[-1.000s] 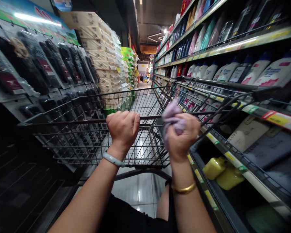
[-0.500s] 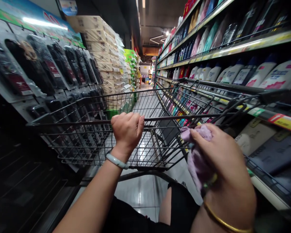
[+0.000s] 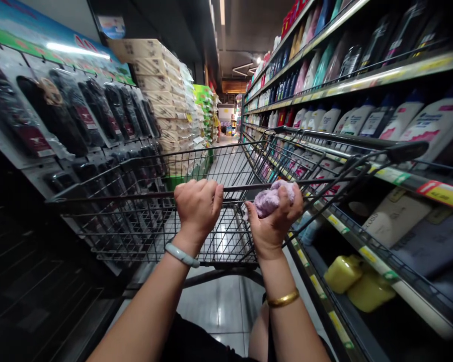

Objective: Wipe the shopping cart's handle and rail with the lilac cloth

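My left hand [image 3: 197,207] is closed round the near top rail of a black wire shopping cart [image 3: 136,195]. A pale jade-like bangle circles that wrist. Just to its right, my right hand [image 3: 272,227] holds a bunched lilac cloth [image 3: 267,201] against the same rail, thumb on the left and fingers curled over it. Whether those fingers also grip the rail is hidden. The cart stands sideways, its handlebar [image 3: 385,151] off to the right. Through its mesh the tiled floor shows.
Shelves of shampoo bottles [image 3: 357,118] line the right side, with yellow containers [image 3: 343,274] low down. On the left hang packaged black slippers or insoles [image 3: 66,113], kind unclear. Behind them rise stacked wrapped packs [image 3: 156,90]. A tiled aisle [image 3: 228,163] runs ahead.
My right hand has moved left and away from me with the lilac cloth, which now lies bunched at the rail rather than hanging. My left hand keeps its hold.
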`<move>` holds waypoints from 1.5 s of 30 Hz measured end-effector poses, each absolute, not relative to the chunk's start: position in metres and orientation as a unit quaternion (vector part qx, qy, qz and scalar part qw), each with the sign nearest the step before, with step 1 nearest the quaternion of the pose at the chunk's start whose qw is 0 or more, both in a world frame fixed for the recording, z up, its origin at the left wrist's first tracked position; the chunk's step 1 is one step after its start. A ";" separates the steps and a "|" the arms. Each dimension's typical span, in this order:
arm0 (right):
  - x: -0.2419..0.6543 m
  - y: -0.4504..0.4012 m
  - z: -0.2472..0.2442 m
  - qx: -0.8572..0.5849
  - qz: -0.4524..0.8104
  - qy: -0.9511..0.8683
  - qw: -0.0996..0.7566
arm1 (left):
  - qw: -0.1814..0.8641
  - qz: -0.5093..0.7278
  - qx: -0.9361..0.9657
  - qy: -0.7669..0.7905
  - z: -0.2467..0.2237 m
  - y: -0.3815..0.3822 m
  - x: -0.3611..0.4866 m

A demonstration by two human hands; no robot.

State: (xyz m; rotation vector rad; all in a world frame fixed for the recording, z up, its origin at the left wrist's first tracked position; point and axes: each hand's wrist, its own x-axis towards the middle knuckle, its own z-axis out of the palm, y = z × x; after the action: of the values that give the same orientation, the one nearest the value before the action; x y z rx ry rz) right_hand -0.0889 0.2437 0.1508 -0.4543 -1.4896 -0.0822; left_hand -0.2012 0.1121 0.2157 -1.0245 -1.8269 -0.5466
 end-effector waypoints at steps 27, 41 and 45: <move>-0.106 0.191 0.096 -0.140 0.061 -0.817 0.556 | 0.465 -0.323 -0.449 -0.691 0.178 0.089 -0.220; -0.130 0.175 0.100 -0.087 0.005 -0.851 0.517 | 0.480 -0.401 -0.365 -0.689 0.118 0.080 -0.238; -0.127 0.174 0.104 -0.056 0.049 -0.870 0.487 | 0.485 -0.416 -0.347 -0.686 0.107 0.080 -0.241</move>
State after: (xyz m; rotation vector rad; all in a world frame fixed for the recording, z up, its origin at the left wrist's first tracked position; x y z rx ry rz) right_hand -0.1266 0.1735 0.1045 -0.1369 -2.1160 0.1199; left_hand -0.2407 0.0796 0.1073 -0.8446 -1.6708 -1.0137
